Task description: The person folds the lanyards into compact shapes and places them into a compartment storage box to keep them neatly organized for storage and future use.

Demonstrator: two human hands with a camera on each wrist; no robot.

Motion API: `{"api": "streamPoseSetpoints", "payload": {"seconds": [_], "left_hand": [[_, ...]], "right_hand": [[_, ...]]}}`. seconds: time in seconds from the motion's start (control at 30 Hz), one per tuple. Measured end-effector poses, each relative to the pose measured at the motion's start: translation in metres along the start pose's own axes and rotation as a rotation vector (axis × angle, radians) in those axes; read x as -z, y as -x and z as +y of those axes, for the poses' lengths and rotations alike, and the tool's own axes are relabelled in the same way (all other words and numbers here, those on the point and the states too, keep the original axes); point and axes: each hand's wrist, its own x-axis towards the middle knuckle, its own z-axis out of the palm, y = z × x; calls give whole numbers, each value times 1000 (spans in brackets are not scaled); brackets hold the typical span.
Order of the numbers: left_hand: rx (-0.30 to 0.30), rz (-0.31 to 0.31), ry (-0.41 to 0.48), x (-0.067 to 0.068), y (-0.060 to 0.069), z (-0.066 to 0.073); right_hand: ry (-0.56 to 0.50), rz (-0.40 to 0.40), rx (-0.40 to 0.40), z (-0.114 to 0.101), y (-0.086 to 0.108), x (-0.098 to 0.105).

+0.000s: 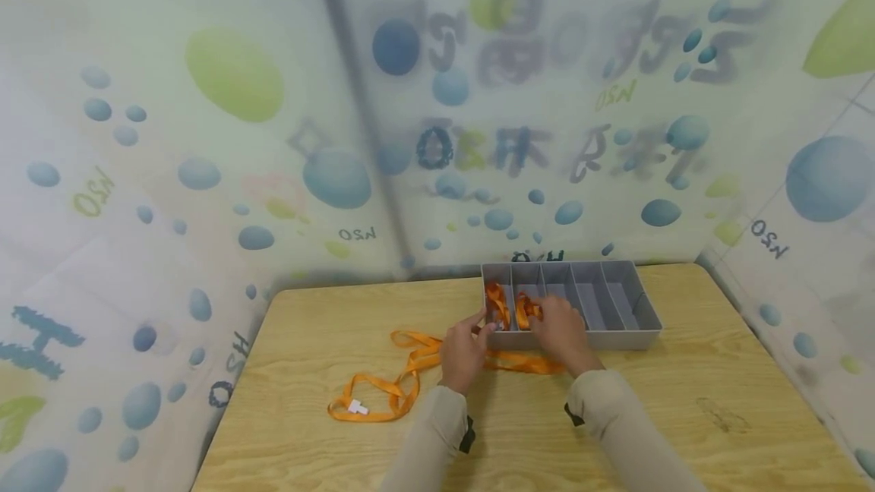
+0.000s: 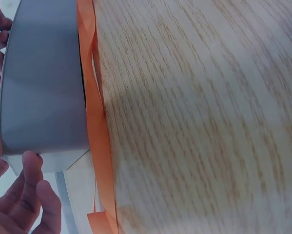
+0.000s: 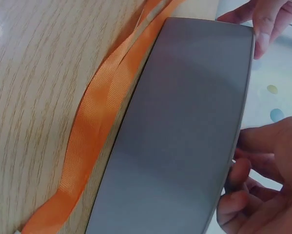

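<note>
A grey divided box (image 1: 625,339) stands at the back of the table. My left hand (image 1: 465,355) holds its front left corner, thumb over the rim and fingers against the side, as the right wrist view shows. My right hand (image 1: 563,332) reaches over the front wall, its curled fingers at a bunched orange lanyard (image 1: 523,311) in the second compartment from the left. The fingertips are partly hidden there. Another orange lanyard (image 1: 499,304) lies in the leftmost compartment. In the left wrist view, an orange strap (image 2: 98,131) runs along the box's front.
More orange lanyard (image 1: 403,386) lies loosely looped on the wooden table (image 1: 294,370), left of my left hand, with a white clip (image 1: 358,407) on it. Behind the table hangs a patterned curtain (image 1: 437,173), close to the box's back edge.
</note>
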Motion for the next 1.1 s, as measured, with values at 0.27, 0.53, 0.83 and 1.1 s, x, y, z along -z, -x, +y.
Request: {"api": "streamPoseSetpoints", "payload": {"seconds": [0.27, 0.53, 0.83, 1.1], "left_hand": [[4, 3, 2, 0, 1, 0], [6, 8, 2, 0, 1, 0], [-1, -2, 21, 1, 0, -2], [-61, -47, 83, 5, 1, -7]], "right_hand": [[6, 117, 106, 2, 8, 3], [8, 263, 204, 3, 22, 6], [-39, 316, 300, 12, 44, 8], [-186, 356, 328, 33, 65, 21]]}}
